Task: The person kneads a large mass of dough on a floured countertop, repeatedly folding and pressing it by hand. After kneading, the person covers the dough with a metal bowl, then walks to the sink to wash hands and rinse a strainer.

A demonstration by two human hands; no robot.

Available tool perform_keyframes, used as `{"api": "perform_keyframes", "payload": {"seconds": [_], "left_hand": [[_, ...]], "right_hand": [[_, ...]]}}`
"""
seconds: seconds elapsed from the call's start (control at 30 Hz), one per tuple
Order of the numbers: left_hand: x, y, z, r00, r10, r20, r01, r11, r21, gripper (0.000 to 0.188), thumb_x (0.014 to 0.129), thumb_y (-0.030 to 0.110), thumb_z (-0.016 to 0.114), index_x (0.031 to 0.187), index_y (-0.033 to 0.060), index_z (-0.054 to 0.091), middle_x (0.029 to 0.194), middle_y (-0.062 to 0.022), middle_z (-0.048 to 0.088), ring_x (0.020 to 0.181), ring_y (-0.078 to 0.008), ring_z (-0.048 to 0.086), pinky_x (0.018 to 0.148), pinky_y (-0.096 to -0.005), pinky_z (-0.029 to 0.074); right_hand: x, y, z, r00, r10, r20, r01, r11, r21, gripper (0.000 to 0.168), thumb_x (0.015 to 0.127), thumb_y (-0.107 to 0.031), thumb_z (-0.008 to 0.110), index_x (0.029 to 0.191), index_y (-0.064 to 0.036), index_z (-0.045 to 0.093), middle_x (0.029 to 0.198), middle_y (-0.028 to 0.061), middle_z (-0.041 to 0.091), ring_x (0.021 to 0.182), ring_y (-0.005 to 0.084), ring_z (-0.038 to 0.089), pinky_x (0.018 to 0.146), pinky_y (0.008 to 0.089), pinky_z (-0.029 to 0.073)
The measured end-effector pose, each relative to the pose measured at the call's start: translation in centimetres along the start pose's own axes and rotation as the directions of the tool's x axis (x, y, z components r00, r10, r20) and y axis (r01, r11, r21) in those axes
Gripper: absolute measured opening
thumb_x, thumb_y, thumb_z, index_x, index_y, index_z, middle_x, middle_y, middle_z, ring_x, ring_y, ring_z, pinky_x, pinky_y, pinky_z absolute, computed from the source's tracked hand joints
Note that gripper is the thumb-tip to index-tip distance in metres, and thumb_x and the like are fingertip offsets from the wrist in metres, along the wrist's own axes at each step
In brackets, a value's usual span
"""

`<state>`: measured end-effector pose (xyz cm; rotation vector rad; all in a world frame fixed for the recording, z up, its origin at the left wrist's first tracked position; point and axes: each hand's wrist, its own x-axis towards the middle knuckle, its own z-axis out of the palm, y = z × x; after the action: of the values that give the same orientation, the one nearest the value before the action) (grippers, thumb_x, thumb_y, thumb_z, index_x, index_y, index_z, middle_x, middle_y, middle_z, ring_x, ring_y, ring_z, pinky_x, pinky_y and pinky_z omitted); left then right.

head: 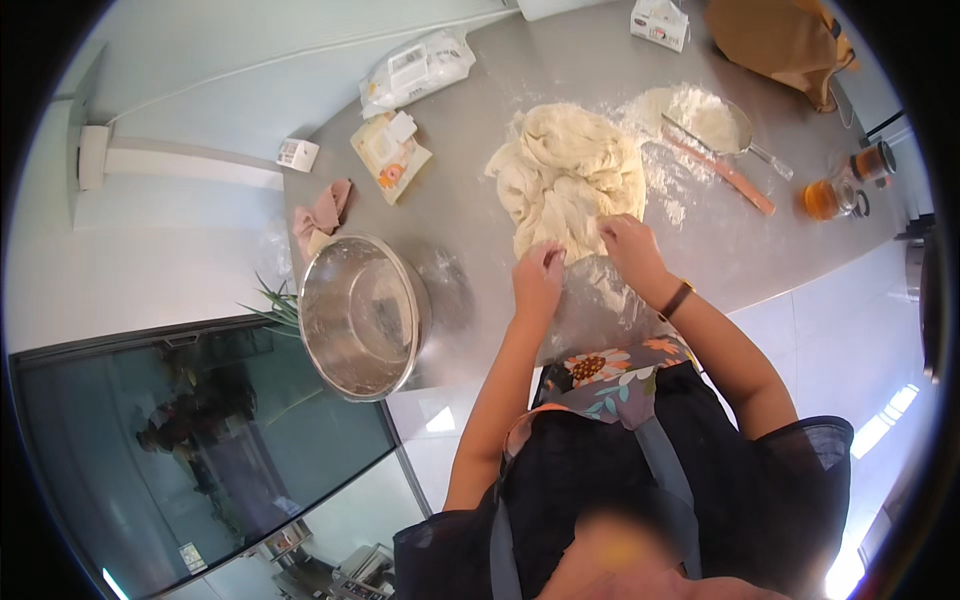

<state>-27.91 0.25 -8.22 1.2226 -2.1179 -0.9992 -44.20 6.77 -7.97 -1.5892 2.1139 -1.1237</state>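
Observation:
A large, lumpy mass of pale dough (574, 161) lies on the floured stainless steel table (465, 202) in front of me. My left hand (538, 276) pinches its near edge at the left corner. A short way to the right, my right hand (631, 246) grips the same edge, fingertips curled into the dough. Between my hands the edge looks slightly stretched. Loose flour (611, 289) dusts the steel below the dough. On my right wrist is a dark band (677, 298).
A metal bowl (360, 315) with dough residue stands left, near wipes packs (390, 156) (417, 69) and a pink cloth (324, 214). Rightward are a flour pile (705, 116), a long wooden-handled tool (724, 171), jars with amber contents (829, 199) and a brown bag (772, 45).

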Motion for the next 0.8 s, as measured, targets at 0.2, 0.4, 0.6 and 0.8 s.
{"api": "perform_keyframes", "payload": {"seconds": [0.2, 0.4, 0.6, 0.8], "left_hand": [[5.0, -1.7, 3.7, 0.963, 0.252, 0.100, -0.267, 0.819, 0.508, 0.022, 0.077, 0.007, 0.049, 0.095, 0.0047, 0.060, 0.089, -0.0104, 0.062, 0.083, -0.0260, 0.054, 0.074, -0.0347, 0.043], [2.1, -2.3, 3.9, 0.913, 0.402, 0.063, -0.373, 0.764, 0.527, 0.032, 0.080, 0.010, 0.045, 0.110, 0.0035, 0.054, 0.103, -0.0117, 0.059, 0.093, -0.0280, 0.052, 0.089, -0.0390, 0.035], [3.5, -0.5, 0.8, 0.974, -0.213, 0.073, 0.223, 0.865, -0.450, 0.038, 0.091, 0.019, 0.038, 0.123, -0.0003, 0.042, 0.119, -0.0098, 0.053, 0.107, -0.0224, 0.047, 0.095, -0.0361, 0.033], [3.9, 1.7, -1.2, 0.872, -0.251, 0.420, 0.463, 0.146, -0.874, 0.045, 0.094, 0.031, 0.028, 0.127, 0.0024, 0.038, 0.126, -0.0065, 0.048, 0.110, -0.0162, 0.045, 0.094, -0.0316, 0.033]], "right_hand": [[2.9, 1.5, 3.9, 0.977, -0.191, 0.092, 0.212, 0.906, -0.366, 0.010, 0.071, -0.005, 0.053, 0.077, -0.001, 0.059, 0.078, 0.0145, 0.058, 0.077, 0.0289, 0.058, 0.065, 0.0349, 0.049], [5.5, -1.2, 1.4, 0.961, -0.054, 0.269, 0.154, 0.918, -0.365, 0.011, 0.074, -0.009, 0.053, 0.068, -0.004, 0.061, 0.070, 0.0144, 0.059, 0.071, 0.0311, 0.059, 0.062, 0.0398, 0.048], [7.5, -1.2, 1.7, 0.989, -0.014, 0.148, 0.014, 1.000, 0.002, 0.016, 0.074, -0.015, 0.053, 0.072, -0.002, 0.063, 0.068, 0.0166, 0.060, 0.068, 0.0321, 0.059, 0.062, 0.0375, 0.048], [5.2, -1.4, 3.9, 0.934, 0.205, 0.293, -0.357, 0.554, 0.752, 0.021, 0.082, -0.010, 0.053, 0.097, 0.004, 0.054, 0.081, 0.0086, 0.060, 0.065, 0.0190, 0.058, 0.058, 0.0303, 0.047]]}}
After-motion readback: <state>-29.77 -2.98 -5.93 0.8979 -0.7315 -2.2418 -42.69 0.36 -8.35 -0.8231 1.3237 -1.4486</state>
